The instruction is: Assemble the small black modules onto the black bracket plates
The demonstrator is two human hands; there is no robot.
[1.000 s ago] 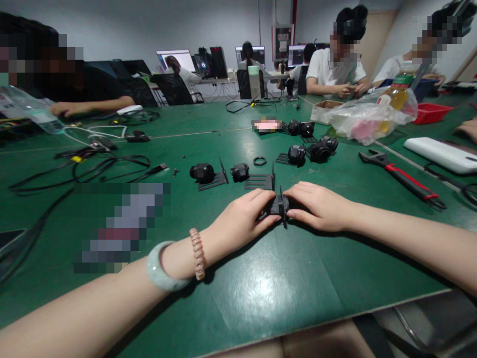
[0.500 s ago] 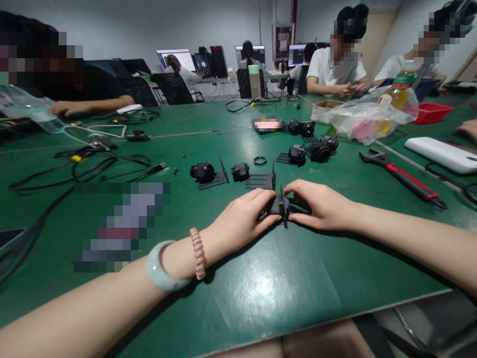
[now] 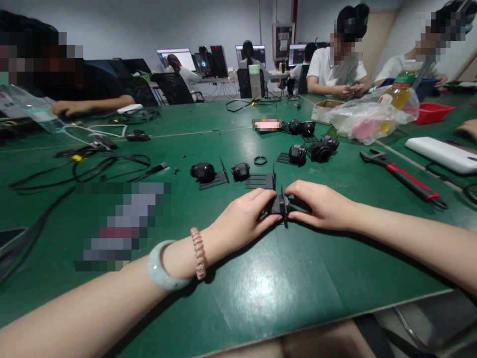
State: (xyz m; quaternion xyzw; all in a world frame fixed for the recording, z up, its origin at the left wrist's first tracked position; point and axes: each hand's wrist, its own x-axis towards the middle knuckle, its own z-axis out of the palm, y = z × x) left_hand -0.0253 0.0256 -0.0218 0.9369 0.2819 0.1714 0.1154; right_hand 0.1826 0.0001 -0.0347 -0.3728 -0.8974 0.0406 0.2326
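Between my two hands is a small black camera module with a thin upright bracket plate at its right side. My left hand pinches the module's body between thumb and fingers. From the other side, my right hand closes its thumb and fingertips on the part by the plate. The fingers partly hide the piece. Just beyond it lie a slotted black bracket, a loose camera module and a black ring. Another module rests beside a second bracket further left.
More black modules sit beyond my right hand. An adjustable wrench lies at the right, near a white device. Cables and a pixelated item are left. A plastic bag stands further back; co-workers sit around the table.
Both hands keep their grip on the camera module, almost in the same place. The whole view has shifted very slightly.
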